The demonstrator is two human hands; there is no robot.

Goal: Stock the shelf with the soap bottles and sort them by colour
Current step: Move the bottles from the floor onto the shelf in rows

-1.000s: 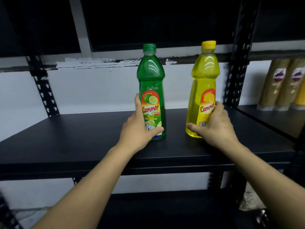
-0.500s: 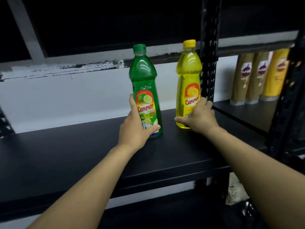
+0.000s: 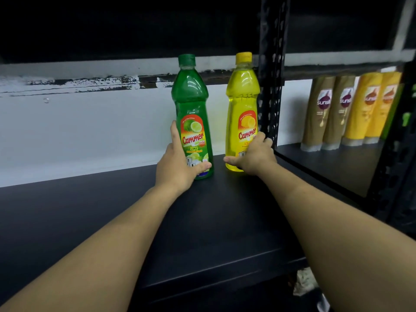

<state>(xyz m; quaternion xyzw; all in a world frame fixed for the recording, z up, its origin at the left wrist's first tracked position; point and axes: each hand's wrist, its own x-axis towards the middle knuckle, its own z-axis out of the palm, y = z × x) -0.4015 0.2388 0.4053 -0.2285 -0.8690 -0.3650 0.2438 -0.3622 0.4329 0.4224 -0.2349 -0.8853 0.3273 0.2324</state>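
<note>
Both grips are clamped on bottles. The left grip (image 3: 177, 170) is wrapped round the lower part of the green bottle (image 3: 191, 104), with the thumb laid across the foot of the label and the fingers up the left side. The right grip (image 3: 254, 158) is curled round the base of the yellow bottle (image 3: 242, 97), with the thumb stretched left along the bottom edge and the fingers bent round the right side.

Both bottles are stood upright on the black shelf (image 3: 225, 210), towards its back right. They are side by side but apart, the green one on the left. Each cap is matched to its liquid, green and yellow.

On each label the brand "Cammer" is printed in slanted red letters. On the green bottle a cut lime is pictured above the brand and the word "LIME" is set in a small box below it. The finer line underneath cannot be read with certainty. On the yellow bottle a lemon is pictured above the brand, and the lower print is covered by the grip.

A perforated black post (image 3: 271, 86) is seen just right of the yellow bottle. Beyond it, on the neighbouring shelf (image 3: 337, 167), two brown bottles (image 3: 319, 122) and two yellow-orange bottles (image 3: 369, 113) are lined up on pale caps. "sunsil" can be made out on their labels, the rest being lost round the curve. A white wall (image 3: 90, 131) is seen behind.
</note>
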